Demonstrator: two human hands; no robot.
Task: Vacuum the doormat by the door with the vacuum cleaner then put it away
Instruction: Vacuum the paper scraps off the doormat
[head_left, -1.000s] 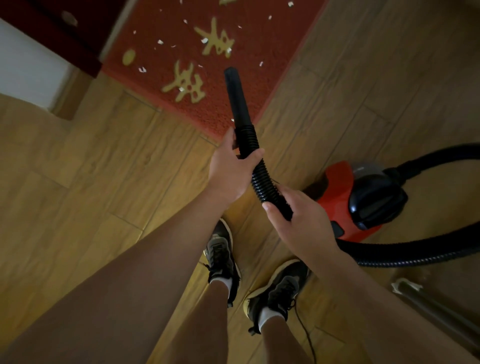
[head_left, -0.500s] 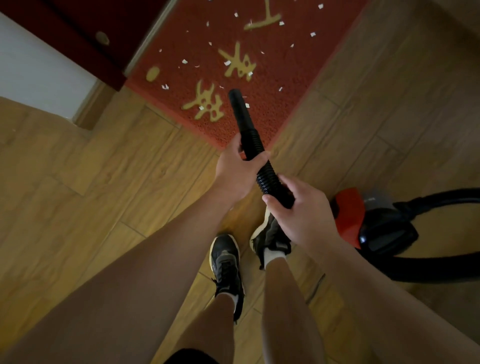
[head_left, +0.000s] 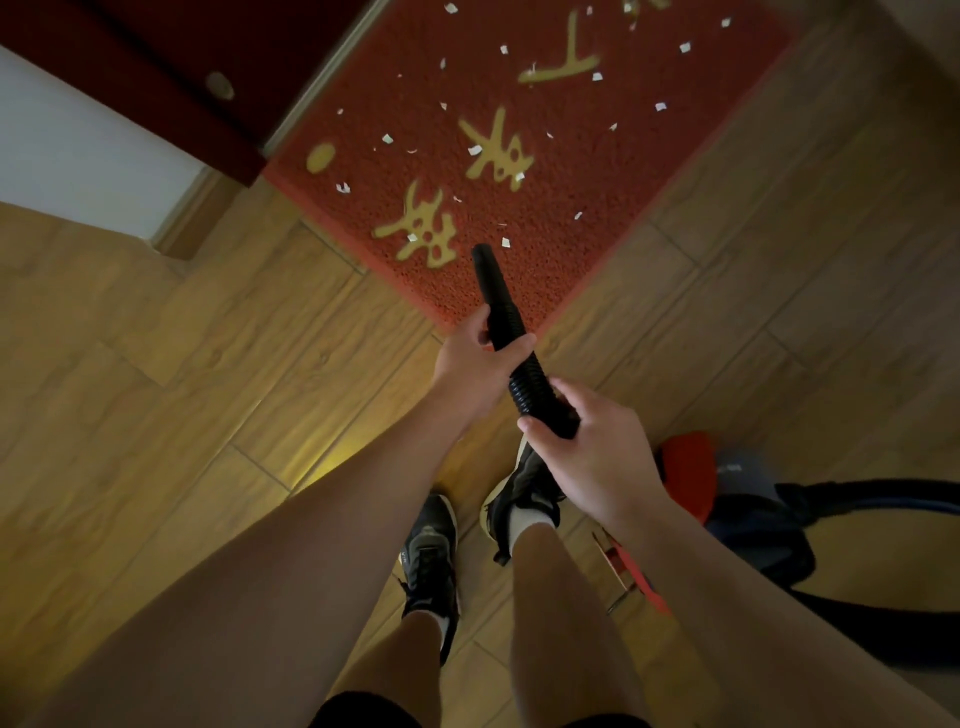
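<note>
The left hand grips the hose ahead of the right hand. Beyond the left hand, the nozzle reaches over the doormat with scraps on it. The vacuum cleaner sits just right of the right hand, and the door is ahead-left.

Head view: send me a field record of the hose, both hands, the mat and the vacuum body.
hose: black ribbed vacuum hose with smooth nozzle, tip over the mat's near corner; contact unclear
left hand: grips nozzle base
right hand: grips hose lower down
mat: red doormat with gold characters, white paper scraps scattered on it
vacuum body: red and black canister, beside right arm
</note>
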